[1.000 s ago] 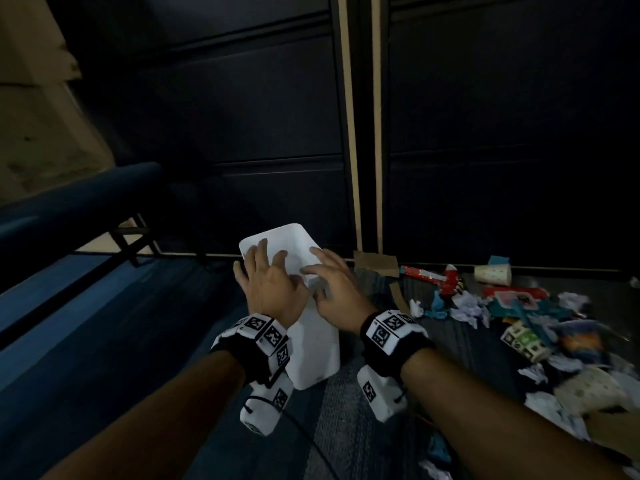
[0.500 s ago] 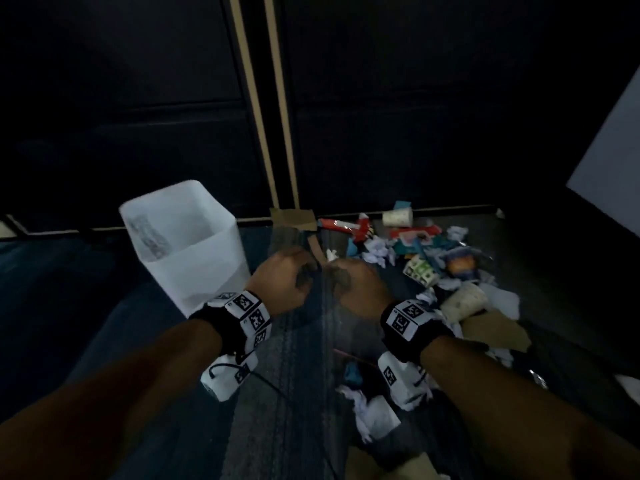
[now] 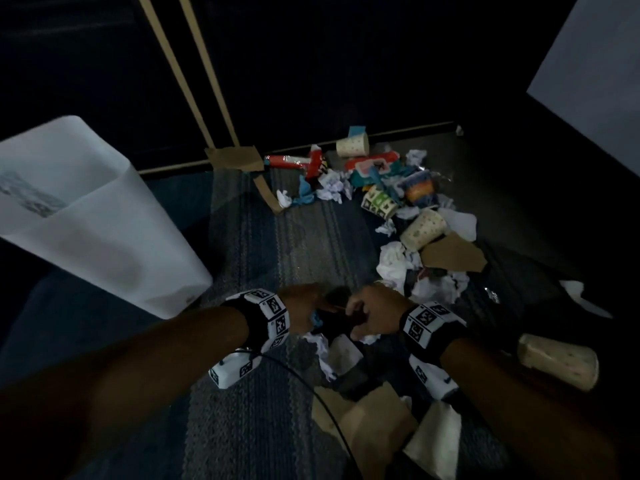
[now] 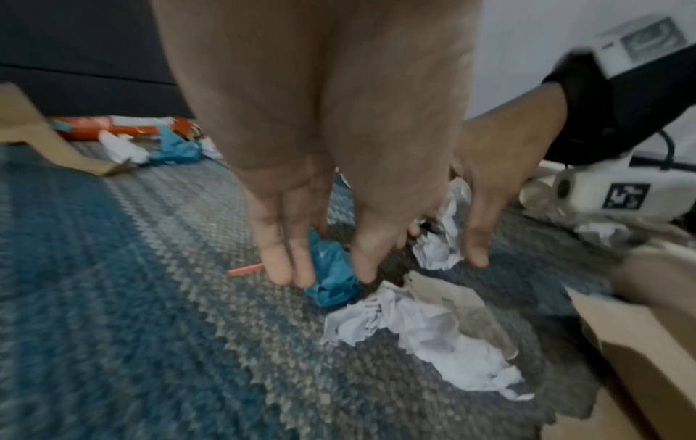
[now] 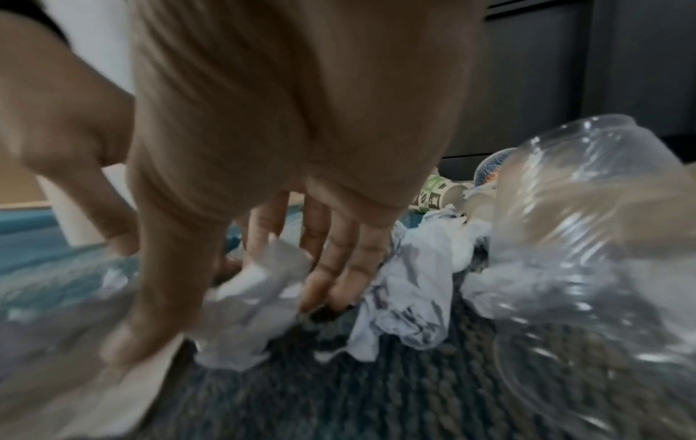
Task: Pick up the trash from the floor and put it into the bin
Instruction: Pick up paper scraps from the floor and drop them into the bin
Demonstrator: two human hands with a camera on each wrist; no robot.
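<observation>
A white translucent bin (image 3: pixel 104 220) stands on the rug at the left. Both hands are down at the floor to its right, close together. In the left wrist view, my left hand (image 4: pixel 327 272) pinches a blue crumpled paper (image 4: pixel 333 287) between fingers and thumb; it lies on the rug. A white crumpled paper (image 5: pixel 263 282) sits between the thumb and fingers of my right hand (image 5: pixel 233 321), blurred by motion. From the head view the left hand (image 3: pixel 311 310) and right hand (image 3: pixel 367 317) hide most of what they hold.
Scattered trash (image 3: pixel 381 188) runs from the dark wall toward me: paper cups, wrappers, crumpled papers and cardboard pieces (image 3: pixel 453 254). A clear plastic cup (image 5: pixel 583 238) lies just right of my right hand. Another white paper wad (image 4: pixel 414 333) and cardboard (image 3: pixel 367 420) lie below the hands.
A second ago both hands rested on the bin's rim. They have since dropped to the floor right of the bin and closed on paper scraps; my view swung down toward the trash.
</observation>
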